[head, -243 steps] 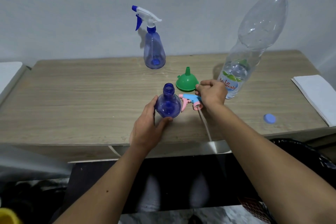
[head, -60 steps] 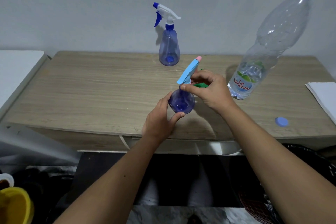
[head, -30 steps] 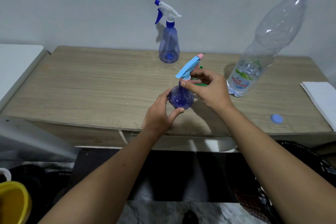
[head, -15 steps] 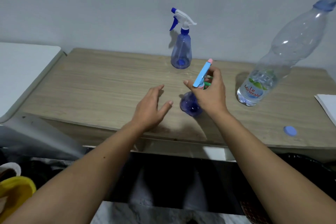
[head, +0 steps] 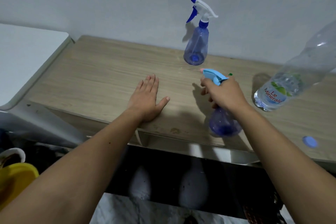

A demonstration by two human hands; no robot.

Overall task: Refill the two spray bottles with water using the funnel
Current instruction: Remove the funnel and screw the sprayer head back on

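Observation:
My right hand (head: 224, 92) grips the neck of a blue spray bottle (head: 223, 124) with a light-blue and pink trigger head (head: 213, 76), lifted above the table's front edge. My left hand (head: 147, 99) rests flat and open on the wooden table (head: 101, 80). A second blue spray bottle (head: 196, 49) with a white and blue trigger stands at the back by the wall. Only a green tip of the funnel (head: 230, 74) shows behind my right hand. A large clear water bottle (head: 294, 76) stands at the right.
A blue bottle cap (head: 310, 141) lies near the table's front right edge. A white surface (head: 23, 56) adjoins the table on the left. A yellow container (head: 12, 178) sits low at the left, below table height.
My left hand let go of the bottle and now lies flat on the table. My right hand lifted the capped spray bottle and brought it toward the front edge.

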